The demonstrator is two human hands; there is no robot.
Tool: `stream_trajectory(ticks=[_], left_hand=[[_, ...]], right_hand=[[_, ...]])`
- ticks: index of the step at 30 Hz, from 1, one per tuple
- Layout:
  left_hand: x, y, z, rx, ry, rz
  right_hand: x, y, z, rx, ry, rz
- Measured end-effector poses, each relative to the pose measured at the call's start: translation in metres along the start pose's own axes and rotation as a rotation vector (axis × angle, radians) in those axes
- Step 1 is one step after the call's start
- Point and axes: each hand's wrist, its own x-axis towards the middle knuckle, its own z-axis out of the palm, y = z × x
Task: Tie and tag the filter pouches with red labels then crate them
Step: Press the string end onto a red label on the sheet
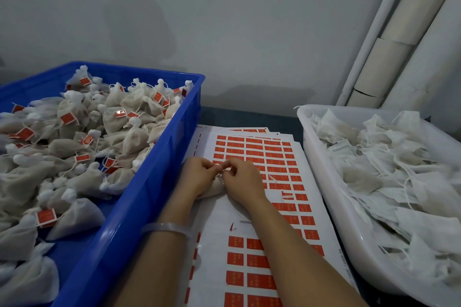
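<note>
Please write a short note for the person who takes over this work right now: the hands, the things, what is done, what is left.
Left hand and right hand: both pinch the top of one pouch lying on the label sheet. Whether it is tagged is hidden.
Done: many tagged pouches lie in the blue crate.
Left: finish this pouch, crate it, then do the untied pouches in the white tub.

Tied, red-tagged pouches (74, 132) heap in the blue crate (139, 207) at the bench's left; untied pouches (386, 169) fill the right tub (321, 182); one pouch (213, 190) lies on the label sheets (274, 154) between
</note>
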Motion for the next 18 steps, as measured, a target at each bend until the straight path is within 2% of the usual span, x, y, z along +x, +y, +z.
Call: stream_trajectory(ticks=[9,18], left_hand=[[-0.0019,-0.0031,0.0025,-0.046,0.04,-0.008],[-0.0078,-0.0011,0.0009,-0.076,0.053,-0.012]], right_hand=[[-0.0006,0.0009,-0.0004,0.048,-0.016,-0.018],[0.006,-0.0015,0.002,0.085,0.008,0.07]])
